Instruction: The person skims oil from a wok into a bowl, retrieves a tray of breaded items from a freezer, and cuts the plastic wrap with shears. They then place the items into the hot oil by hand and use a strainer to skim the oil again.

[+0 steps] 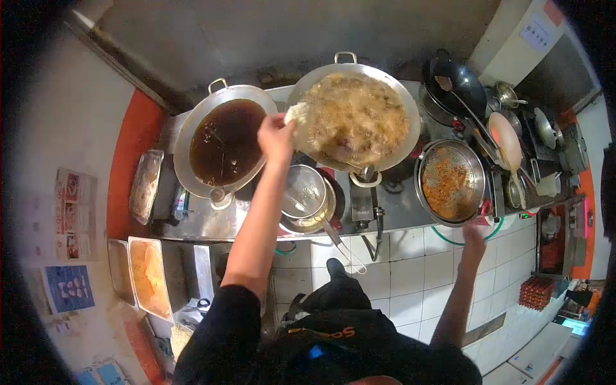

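Observation:
My left hand (276,136) is closed on a pale, coated piece of food (297,113) and reaches over the near-left rim of a large wok (296,138). Inside that wok bubbles foaming hot oil (359,115) with food frying in it. To the left of my hand stands a second wok (182,157) holding still, dark brown oil (224,144). My right hand (473,242) is low at the right, close to the near edge of a steel bowl with a perforated strainer (473,173). Orange-brown crumbs (443,183) lie in the strainer. Its fingers are blurred.
A fine-mesh strainer (303,192) rests on a pot between the woks, its handle jutting past the counter edge. A black wok (459,86) and ladles stand at the back right. Metal bins, one with yellowish flour (153,276), are at the left. White tiles (404,276) cover the floor.

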Motion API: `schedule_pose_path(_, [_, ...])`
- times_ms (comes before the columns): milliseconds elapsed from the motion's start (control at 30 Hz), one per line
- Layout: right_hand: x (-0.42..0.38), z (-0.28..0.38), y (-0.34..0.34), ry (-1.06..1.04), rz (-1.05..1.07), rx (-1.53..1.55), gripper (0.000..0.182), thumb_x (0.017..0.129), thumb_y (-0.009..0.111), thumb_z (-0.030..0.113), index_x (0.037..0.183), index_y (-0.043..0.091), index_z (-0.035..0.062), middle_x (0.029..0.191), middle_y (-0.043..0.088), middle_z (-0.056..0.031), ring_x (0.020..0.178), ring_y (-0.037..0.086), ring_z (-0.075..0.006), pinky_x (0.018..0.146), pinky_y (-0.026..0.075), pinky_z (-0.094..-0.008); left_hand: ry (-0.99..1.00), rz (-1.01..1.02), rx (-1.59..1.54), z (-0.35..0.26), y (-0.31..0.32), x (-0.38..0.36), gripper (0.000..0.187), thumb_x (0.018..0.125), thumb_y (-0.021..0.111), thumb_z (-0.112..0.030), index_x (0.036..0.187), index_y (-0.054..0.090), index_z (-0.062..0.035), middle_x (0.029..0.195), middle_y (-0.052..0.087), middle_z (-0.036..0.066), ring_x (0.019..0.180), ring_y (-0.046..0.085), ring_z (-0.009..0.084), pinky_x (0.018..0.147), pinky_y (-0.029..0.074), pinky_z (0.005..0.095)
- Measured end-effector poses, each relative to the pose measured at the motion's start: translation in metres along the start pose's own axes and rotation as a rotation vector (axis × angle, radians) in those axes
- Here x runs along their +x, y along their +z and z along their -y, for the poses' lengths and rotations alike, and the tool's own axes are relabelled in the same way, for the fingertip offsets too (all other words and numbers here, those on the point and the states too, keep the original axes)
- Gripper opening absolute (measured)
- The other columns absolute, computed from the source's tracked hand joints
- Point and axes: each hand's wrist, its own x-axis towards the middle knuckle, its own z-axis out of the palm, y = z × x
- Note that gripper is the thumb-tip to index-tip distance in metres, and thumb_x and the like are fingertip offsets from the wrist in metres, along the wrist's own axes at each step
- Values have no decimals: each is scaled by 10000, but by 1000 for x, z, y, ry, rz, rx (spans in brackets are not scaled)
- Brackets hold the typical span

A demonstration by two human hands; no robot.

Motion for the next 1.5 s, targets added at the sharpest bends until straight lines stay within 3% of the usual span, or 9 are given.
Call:
schedule_pose_path(233, [-129,-188,-56,387,-187,-32,217,780,545,152,822,635,-40,755,613,-78,728,570,-180,688,461,-311,-125,-74,395,38,78,12,341,656,671,-247,934,610,-59,850,651,121,775,629,269,717,471,372])
schedule_pose_path(400, [-160,-252,-87,172,-299,-356,326,750,540,283,705,636,-25,652,599,-117,639,568,-214,617,467,-332,-177,-83,668,37,92,24,379,684,675,-282,996,601,-80,911,648,131,901,593,297,792,420,438])
schedule_pose_path(500, [-159,-309,-96,-53,-457,-136,312,741,552,270,712,631,-30,638,598,-117,604,556,-222,592,463,-324,-70,60,1011,24,82,33,376,689,674,-290,997,608,-85,937,636,120,991,524,329,816,385,451])
schedule_pose_path(700, [-146,-243,-61,194,-383,-232,222,726,579,187,794,624,-19,706,614,-101,633,552,-196,597,455,-308,471,-200,615,-47,-54,-16,209,694,629,-124,895,635,-68,872,607,112,819,544,307,723,422,408])
schedule_pose_path(833, [-145,-300,-32,147,-125,-375,203,709,562,150,814,631,-9,748,620,-93,683,556,-200,635,457,-320,148,-189,392,-16,-151,-113,171,719,600,-53,887,613,-24,840,596,123,777,565,297,719,438,376])
schedule_pose_path(1033, [-185,-300,-2,381,77,-516,159,685,566,127,773,617,5,751,602,-71,676,537,-183,622,460,-329,-610,-78,403,170,-231,-260,228,716,615,-155,893,663,-20,829,668,137,787,648,209,744,488,312])
schedule_pose_path(1100, [-205,-379,-21,-139,159,-233,145,745,554,160,742,612,27,733,604,-61,662,547,-185,593,455,-343,-829,-32,528,247,-247,-275,247,720,609,-167,910,653,-17,882,658,164,848,637,270,782,480,340])
schedule_pose_path(1333, [-290,-450,-99,14,433,-1077,148,778,531,164,756,611,41,739,611,-67,674,563,-192,592,455,-346,-431,95,880,284,-234,-232,231,850,541,-264,925,611,-57,877,612,186,837,580,378,715,456,442])
schedule_pose_path(1500, [-351,-526,-160,-432,561,-1461,155,801,516,167,766,611,50,743,616,-72,682,574,-198,592,455,-348,-366,168,982,307,-237,-236,262,900,457,-266,896,592,-41,841,605,193,759,591,366,668,461,433])
